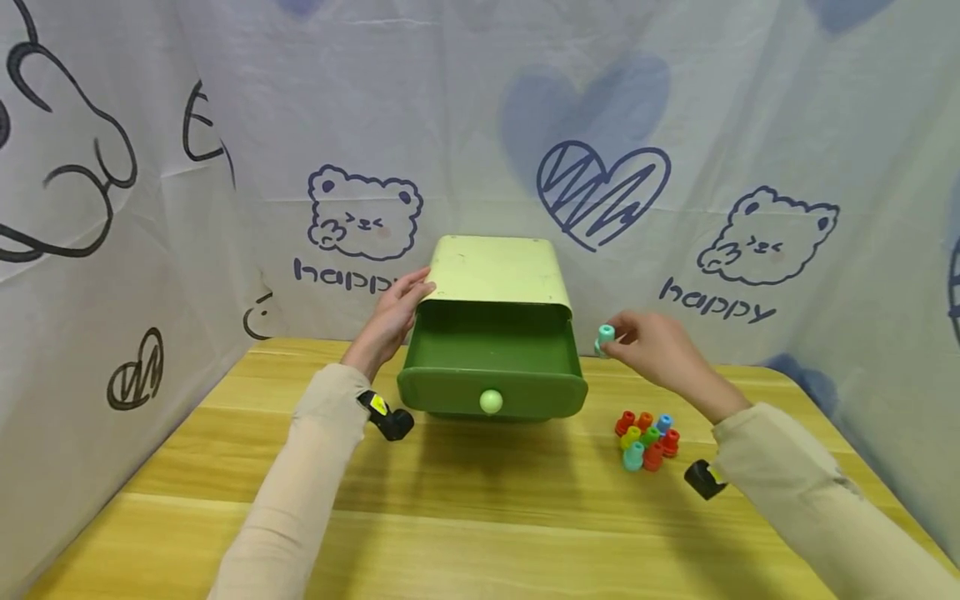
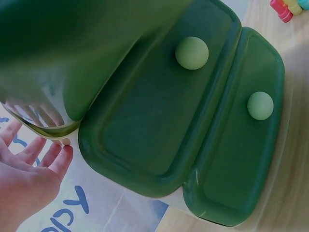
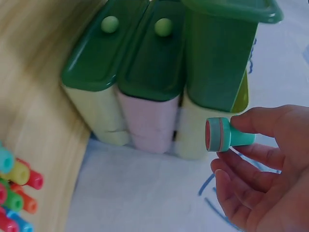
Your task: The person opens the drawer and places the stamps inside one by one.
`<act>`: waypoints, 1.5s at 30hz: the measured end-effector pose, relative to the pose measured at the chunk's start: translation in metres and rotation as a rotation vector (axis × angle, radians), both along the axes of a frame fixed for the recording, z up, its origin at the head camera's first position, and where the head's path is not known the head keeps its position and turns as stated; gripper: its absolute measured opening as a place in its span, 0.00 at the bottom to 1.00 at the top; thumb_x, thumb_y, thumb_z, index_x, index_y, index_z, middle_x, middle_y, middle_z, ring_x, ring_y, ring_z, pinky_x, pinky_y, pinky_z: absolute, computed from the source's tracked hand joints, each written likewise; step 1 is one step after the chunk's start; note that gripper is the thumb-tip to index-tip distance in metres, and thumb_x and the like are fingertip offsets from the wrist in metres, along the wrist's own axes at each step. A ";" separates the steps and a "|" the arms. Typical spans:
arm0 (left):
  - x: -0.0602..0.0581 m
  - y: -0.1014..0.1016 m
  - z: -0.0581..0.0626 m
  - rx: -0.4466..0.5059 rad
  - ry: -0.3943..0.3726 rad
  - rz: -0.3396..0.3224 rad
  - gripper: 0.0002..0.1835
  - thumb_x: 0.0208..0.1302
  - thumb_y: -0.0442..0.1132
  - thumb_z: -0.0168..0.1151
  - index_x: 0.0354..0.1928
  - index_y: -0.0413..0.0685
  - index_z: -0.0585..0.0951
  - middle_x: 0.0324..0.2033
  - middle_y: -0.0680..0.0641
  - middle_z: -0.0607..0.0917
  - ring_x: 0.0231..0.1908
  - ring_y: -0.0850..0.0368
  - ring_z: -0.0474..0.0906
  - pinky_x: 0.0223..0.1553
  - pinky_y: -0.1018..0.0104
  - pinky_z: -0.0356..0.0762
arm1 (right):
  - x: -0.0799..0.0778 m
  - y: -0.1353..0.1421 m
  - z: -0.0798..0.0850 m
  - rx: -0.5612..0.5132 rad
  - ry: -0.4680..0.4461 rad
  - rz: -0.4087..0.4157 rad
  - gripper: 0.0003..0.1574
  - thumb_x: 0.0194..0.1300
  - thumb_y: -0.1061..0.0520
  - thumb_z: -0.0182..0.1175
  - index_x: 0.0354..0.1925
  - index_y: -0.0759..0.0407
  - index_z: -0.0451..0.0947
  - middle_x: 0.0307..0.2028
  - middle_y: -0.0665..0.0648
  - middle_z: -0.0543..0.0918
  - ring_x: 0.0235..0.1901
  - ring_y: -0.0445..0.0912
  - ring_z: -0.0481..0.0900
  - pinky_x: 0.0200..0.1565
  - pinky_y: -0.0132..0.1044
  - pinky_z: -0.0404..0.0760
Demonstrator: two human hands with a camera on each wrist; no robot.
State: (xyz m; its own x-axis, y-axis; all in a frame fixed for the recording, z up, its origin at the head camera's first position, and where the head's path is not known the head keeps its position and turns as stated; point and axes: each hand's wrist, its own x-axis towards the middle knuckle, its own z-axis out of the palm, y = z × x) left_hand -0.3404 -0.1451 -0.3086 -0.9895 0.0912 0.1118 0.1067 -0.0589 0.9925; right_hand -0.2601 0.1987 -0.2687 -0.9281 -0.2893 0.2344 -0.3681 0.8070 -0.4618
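Note:
A small drawer chest with a pale yellow-green top (image 1: pixel 495 268) stands on the table. Its green top drawer (image 1: pixel 442 390) is pulled out, with a round light-green knob (image 1: pixel 491 402) on the front. My left hand (image 1: pixel 388 325) rests against the chest's upper left side, fingers fairly straight. To the right of the drawer, my right hand (image 1: pixel 660 346) pinches a teal toy stamp (image 3: pixel 219 134) between thumb and fingers, above table height. The stamp's reddish round face shows in the right wrist view. Two lower drawers (image 2: pixel 145 121) are pushed in.
Several colourful toy stamps (image 1: pixel 651 437) stand grouped on the wooden table (image 1: pixel 480 533), right of the chest and below my right hand. A printed white cloth (image 1: pixel 465 125) hangs behind and at both sides. Each wrist carries a small black camera (image 1: pixel 396 423).

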 end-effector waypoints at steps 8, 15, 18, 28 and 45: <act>0.001 -0.003 -0.002 -0.036 -0.010 0.015 0.29 0.71 0.44 0.54 0.72 0.51 0.62 0.66 0.43 0.65 0.30 0.69 0.69 0.30 0.79 0.69 | -0.005 -0.022 0.016 0.044 0.067 0.022 0.13 0.63 0.59 0.62 0.43 0.67 0.81 0.37 0.60 0.85 0.38 0.54 0.79 0.38 0.46 0.81; 0.000 -0.004 -0.001 -0.030 -0.009 0.005 0.30 0.72 0.43 0.53 0.73 0.49 0.60 0.68 0.41 0.62 0.59 0.58 0.67 0.62 0.67 0.64 | -0.008 -0.031 0.028 0.055 0.091 0.050 0.14 0.63 0.59 0.62 0.43 0.69 0.81 0.36 0.61 0.85 0.37 0.54 0.80 0.37 0.45 0.81; 0.000 -0.003 -0.002 -0.010 -0.010 0.002 0.30 0.71 0.43 0.53 0.73 0.48 0.60 0.68 0.40 0.61 0.68 0.49 0.56 0.69 0.58 0.56 | -0.010 -0.035 0.034 0.053 0.099 0.060 0.14 0.63 0.59 0.62 0.43 0.69 0.81 0.35 0.61 0.85 0.36 0.54 0.80 0.36 0.46 0.81; -0.002 -0.003 -0.002 -0.014 0.001 0.011 0.30 0.71 0.43 0.54 0.72 0.48 0.61 0.67 0.41 0.63 0.66 0.49 0.60 0.66 0.59 0.61 | -0.017 -0.048 0.053 0.080 0.054 0.138 0.13 0.63 0.59 0.62 0.42 0.69 0.81 0.37 0.61 0.84 0.36 0.53 0.79 0.38 0.45 0.80; 0.000 -0.002 -0.001 -0.014 0.000 -0.002 0.30 0.71 0.44 0.55 0.73 0.50 0.61 0.68 0.43 0.63 0.67 0.51 0.58 0.69 0.59 0.55 | -0.040 -0.074 0.058 0.059 -0.154 0.348 0.12 0.61 0.60 0.66 0.43 0.65 0.83 0.37 0.56 0.86 0.36 0.47 0.81 0.39 0.38 0.81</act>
